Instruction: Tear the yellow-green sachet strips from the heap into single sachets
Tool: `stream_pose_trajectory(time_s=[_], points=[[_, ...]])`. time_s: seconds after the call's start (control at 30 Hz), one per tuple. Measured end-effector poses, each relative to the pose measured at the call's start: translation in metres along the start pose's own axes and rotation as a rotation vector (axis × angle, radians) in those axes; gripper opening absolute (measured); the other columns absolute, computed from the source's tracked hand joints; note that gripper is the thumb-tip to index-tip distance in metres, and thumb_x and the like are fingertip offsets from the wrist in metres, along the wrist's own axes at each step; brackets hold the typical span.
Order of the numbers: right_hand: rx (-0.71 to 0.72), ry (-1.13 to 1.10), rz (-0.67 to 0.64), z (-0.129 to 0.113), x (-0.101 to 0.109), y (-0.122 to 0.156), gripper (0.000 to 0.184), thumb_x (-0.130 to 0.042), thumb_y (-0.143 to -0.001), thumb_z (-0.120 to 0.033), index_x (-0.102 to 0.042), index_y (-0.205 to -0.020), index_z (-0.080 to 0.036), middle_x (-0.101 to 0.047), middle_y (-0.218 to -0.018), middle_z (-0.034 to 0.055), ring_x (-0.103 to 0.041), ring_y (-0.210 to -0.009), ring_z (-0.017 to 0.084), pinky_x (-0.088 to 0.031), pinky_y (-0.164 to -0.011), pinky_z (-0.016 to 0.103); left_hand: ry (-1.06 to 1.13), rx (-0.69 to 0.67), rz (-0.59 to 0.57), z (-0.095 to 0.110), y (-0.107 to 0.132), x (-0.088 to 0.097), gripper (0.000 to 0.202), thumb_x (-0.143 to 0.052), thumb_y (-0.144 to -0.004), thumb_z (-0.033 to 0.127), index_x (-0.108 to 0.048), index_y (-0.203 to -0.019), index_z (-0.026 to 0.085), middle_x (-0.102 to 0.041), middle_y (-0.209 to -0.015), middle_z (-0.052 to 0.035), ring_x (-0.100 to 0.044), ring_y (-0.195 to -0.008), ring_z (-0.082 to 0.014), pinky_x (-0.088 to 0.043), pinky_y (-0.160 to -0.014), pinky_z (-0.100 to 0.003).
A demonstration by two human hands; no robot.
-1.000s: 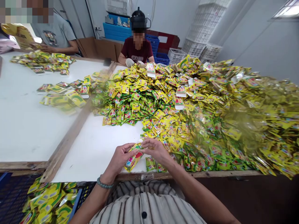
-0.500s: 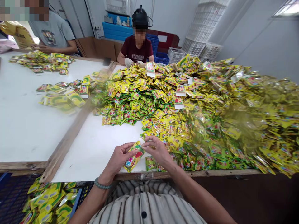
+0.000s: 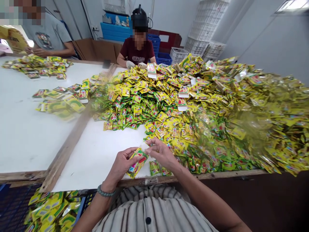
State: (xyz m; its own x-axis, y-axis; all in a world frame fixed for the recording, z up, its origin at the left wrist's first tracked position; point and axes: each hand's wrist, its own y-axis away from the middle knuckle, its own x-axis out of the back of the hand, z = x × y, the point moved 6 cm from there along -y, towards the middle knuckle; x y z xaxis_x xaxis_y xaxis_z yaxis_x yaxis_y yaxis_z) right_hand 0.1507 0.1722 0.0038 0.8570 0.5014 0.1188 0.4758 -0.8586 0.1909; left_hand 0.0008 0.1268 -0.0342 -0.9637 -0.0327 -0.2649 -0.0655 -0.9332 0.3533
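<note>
A small yellow-and-green candy box with a fruit print is in my left hand, tilted with its upper end away from me. My left thumb lies across its front, and the fingers are behind it. At that upper end a white flap stands up. My right hand has its fingertips closed at the flap. Whether they also pinch a sachet there, I cannot make out. Just right of the box, small yellow and green sachets lie along the table's front edge.
A large heap of sachets covers the middle and right, with several boxes on top. A wooden strip divides the white table. Lower left, a blue crate holds filled boxes. Two people sit at the far side.
The view has shifted slightly. My right fingertips have moved a little at the box's upper end, where the white flap shows more plainly. My left hand keeps its hold on the box.
</note>
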Motion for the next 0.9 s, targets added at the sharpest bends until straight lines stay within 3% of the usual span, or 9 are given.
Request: stream_pose_trajectory(time_s=[0.13,0.3,0.4,0.47,0.57,0.7,0.8,0.9], points=[[0.081,0.097,-0.043,-0.002,-0.009,0.008,0.048,-0.076,-0.069,-0.034,-0.052,-0.109,-0.023,-0.070,-0.089,0.0035,-0.065,-0.092,0.021,-0.046,-0.067,0.026,-0.002,-0.003,-0.049,-0.002,-0.002,-0.004,0.047,-0.079,-0.066,0.035,-0.068,-0.107,0.015,-0.074,-0.086,-0.0056,-0.066,-0.069,-0.0177,-0.052,-0.064,-0.025],[-0.004,-0.033,0.079,0.016,-0.005,-0.001,0.040,-0.072,-0.072,-0.033,-0.050,-0.103,-0.021,-0.067,-0.075,-0.0005,-0.064,-0.068,0.016,-0.046,-0.061,0.025,0.048,0.008,-0.075,0.001,-0.002,-0.011,0.051,-0.075,-0.070,0.040,-0.065,-0.115,0.017,-0.073,-0.091,-0.0050,-0.065,-0.078,-0.0186,-0.050,-0.071,-0.027],[0.058,0.004,0.130,0.016,-0.002,-0.006,0.048,-0.071,-0.073,-0.029,-0.048,-0.115,-0.023,-0.067,-0.098,0.0047,-0.065,-0.078,0.017,-0.048,-0.067,0.028,-0.030,0.033,-0.099,-0.001,0.000,-0.009,0.045,-0.077,-0.069,0.037,-0.066,-0.109,0.017,-0.071,-0.089,-0.0029,-0.063,-0.076,-0.0162,-0.048,-0.069,-0.024],[0.121,0.113,0.090,0.012,-0.006,-0.006,0.053,-0.068,-0.076,-0.027,-0.047,-0.124,-0.024,-0.066,-0.104,0.0060,-0.064,-0.086,0.019,-0.047,-0.076,0.032,-0.065,0.050,-0.073,-0.006,0.001,-0.004,0.040,-0.077,-0.069,0.038,-0.068,-0.101,0.016,-0.069,-0.082,-0.0016,-0.060,-0.069,-0.0142,-0.046,-0.064,-0.023],[0.158,0.256,-0.016,0.009,-0.015,-0.007,0.053,-0.063,-0.081,-0.025,-0.044,-0.131,-0.024,-0.070,-0.090,0.0028,-0.063,-0.088,0.019,-0.042,-0.089,0.039,-0.057,0.064,-0.065,-0.014,0.002,-0.002,0.039,-0.076,-0.069,0.040,-0.067,-0.098,0.015,-0.067,-0.076,-0.0001,-0.058,-0.064,-0.0132,-0.045,-0.061,-0.023],[0.160,0.256,-0.145,0.008,-0.021,-0.019,0.050,-0.059,-0.084,-0.023,-0.043,-0.132,-0.021,-0.071,-0.076,-0.0004,-0.064,-0.087,0.019,-0.043,-0.088,0.038,-0.057,0.078,-0.062,-0.022,-0.004,-0.001,0.040,-0.076,-0.067,0.043,-0.066,-0.095,0.015,-0.067,-0.074,-0.0006,-0.057,-0.061,-0.0133,-0.044,-0.059,-0.024],[0.235,0.292,-0.033,-0.001,-0.001,-0.036,0.046,-0.055,-0.086,-0.023,-0.045,-0.130,-0.021,-0.072,-0.089,0.0039,-0.063,-0.100,0.020,-0.046,-0.089,0.037,-0.156,0.063,0.046,-0.002,-0.019,0.029,0.045,-0.078,-0.062,0.045,-0.066,-0.091,0.013,-0.067,-0.070,-0.0014,-0.056,-0.058,-0.0134,-0.041,-0.054,-0.023],[0.350,0.645,0.120,-0.015,0.025,-0.056,0.056,-0.060,-0.081,-0.020,-0.043,-0.134,-0.023,-0.062,-0.123,0.0099,-0.053,-0.118,0.023,-0.037,-0.101,0.043,-0.261,-0.077,0.359,0.066,-0.032,0.102,0.052,-0.079,-0.055,0.047,-0.064,-0.091,0.013,-0.067,-0.072,-0.0018,-0.057,-0.060,-0.0154,-0.041,-0.053,-0.024]])
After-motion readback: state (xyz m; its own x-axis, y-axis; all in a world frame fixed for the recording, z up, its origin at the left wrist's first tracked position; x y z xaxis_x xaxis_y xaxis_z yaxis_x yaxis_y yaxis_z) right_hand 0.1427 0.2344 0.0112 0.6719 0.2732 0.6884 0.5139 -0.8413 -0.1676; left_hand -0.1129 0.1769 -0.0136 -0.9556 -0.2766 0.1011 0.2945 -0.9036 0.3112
